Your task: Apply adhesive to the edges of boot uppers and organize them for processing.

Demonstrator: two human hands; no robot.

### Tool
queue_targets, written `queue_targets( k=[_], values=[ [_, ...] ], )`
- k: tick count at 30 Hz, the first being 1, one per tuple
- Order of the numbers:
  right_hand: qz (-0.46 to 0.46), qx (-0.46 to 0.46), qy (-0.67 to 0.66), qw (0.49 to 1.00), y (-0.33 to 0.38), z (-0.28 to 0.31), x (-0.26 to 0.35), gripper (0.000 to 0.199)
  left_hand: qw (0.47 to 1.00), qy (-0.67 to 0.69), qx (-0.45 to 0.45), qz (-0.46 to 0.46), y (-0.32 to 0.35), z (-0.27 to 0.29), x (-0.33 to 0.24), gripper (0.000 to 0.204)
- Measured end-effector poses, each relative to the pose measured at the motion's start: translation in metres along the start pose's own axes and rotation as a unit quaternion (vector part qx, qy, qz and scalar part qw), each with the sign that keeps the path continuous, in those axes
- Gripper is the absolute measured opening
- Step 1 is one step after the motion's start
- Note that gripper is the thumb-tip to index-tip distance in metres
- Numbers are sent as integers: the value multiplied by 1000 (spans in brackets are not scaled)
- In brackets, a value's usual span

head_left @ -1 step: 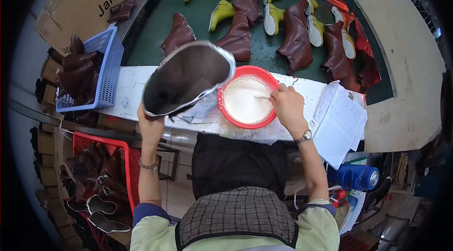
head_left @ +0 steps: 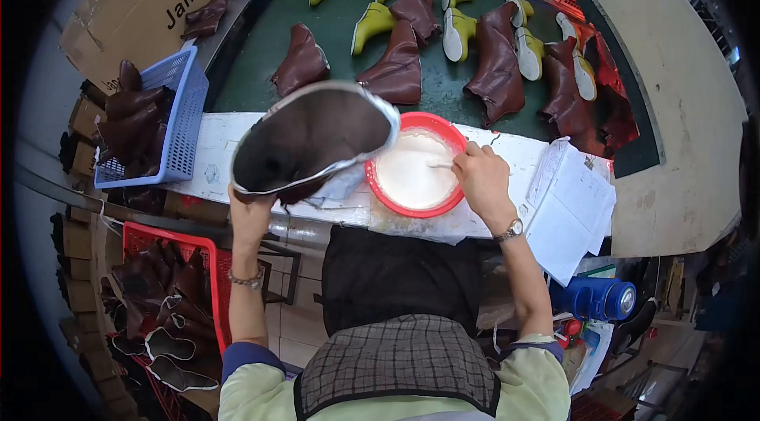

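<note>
My left hand (head_left: 252,219) is closed on a dark brown boot upper (head_left: 317,136), held up over the near worktop. Its wide opening with a whitish edge faces me, and most of my fingers are hidden beneath it. Right of the upper stands a red bowl (head_left: 446,127) of creamy white paste (head_left: 408,172). My right hand (head_left: 481,176) is at the bowl's right rim, its fingers pinched round a thin stick-like tool (head_left: 439,165). The tool's pale end reaches over the paste; its kind I cannot make out.
Brown boot uppers (head_left: 495,65) and yellow-green shoe lasts (head_left: 372,25) lie on a green conveyor belt (head_left: 245,65). Papers (head_left: 566,215) and a blue bottle (head_left: 594,297) are at right. A blue basket (head_left: 190,112) and a red crate (head_left: 210,243), both holding uppers, stand at left.
The boot upper in my left hand has shifted slightly left and toward me, its opening tilting a little. My right hand has barely moved.
</note>
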State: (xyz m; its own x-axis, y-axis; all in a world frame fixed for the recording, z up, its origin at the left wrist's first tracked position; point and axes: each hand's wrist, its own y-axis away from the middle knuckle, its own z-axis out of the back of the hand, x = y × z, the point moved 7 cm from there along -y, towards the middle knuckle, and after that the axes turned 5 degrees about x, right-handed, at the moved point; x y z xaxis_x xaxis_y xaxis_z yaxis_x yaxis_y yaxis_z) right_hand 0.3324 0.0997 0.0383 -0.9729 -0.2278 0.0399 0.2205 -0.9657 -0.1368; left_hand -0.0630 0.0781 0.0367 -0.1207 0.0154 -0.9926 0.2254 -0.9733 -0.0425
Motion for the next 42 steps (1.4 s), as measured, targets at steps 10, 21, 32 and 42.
queue_targets(
  k=[10,21,32,42],
  values=[
    [79,-150,-447,878,9,59,-8,20,949,172,185,187,19,-5,31,15],
    [88,-135,-439,884,24,64,6,17,942,261,117,174,13,-7,33,16],
    [196,-117,-367,902,-19,84,28,13,890,171,329,266,43,-71,24,21],
    [314,-65,-316,893,-54,92,69,14,790,155,474,357,69,-108,30,30]
  ],
)
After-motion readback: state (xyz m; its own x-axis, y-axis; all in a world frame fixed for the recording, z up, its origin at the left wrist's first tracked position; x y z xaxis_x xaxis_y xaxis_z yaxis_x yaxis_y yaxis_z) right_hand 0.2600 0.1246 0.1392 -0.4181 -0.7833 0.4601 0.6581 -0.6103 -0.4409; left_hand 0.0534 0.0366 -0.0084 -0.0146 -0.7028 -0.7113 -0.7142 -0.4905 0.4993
